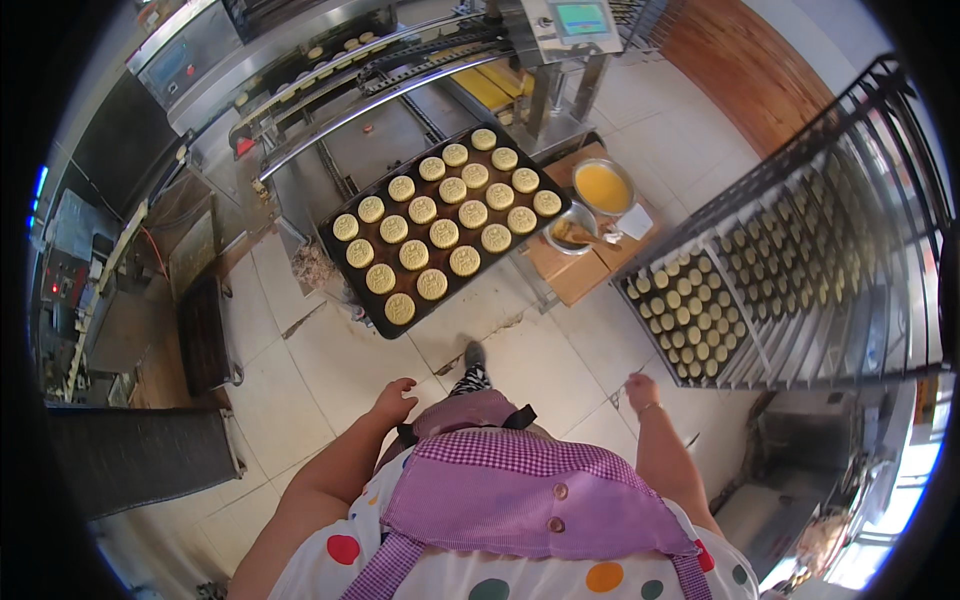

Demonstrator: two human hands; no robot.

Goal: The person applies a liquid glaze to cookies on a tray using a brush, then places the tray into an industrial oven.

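**Operator:** State the location of the work item.
**Technician:** A dark rectangular metal baking tray [438, 259] lies at the near end of a stainless-steel conveyor machine [375, 140]. The tray carries round, pale-yellow, stamped pastries [443, 234] in four rows of six. Its near corner projects over the floor.

**Operator:** Grip condition?
**Technician:** Left hand [395, 402]: fingers loosely apart, nothing held, well clear of the tray's near corner. Right hand [641, 390]: blurred, no object visible; finger spread cannot be told. It is near the lower edge of the rack, apart from it.

**Operator:** Adjacent surfaces?
**Technician:** Beside the tray's right corner is a brown cardboard box [577, 282]. A round metal bowl of yellow liquid [603, 187] sits toward its far edge; a smaller metal bowl, with a wooden-handled brush [602, 242] in it, sits at its left edge.

**Operator:** The room?
**Technician:** To the right, a dark metal rack [760, 163] bears further trays of pastries. A control panel with a green screen [582, 19] tops the machine's far right. The floor [540, 375] is pale tile, cracked in places.
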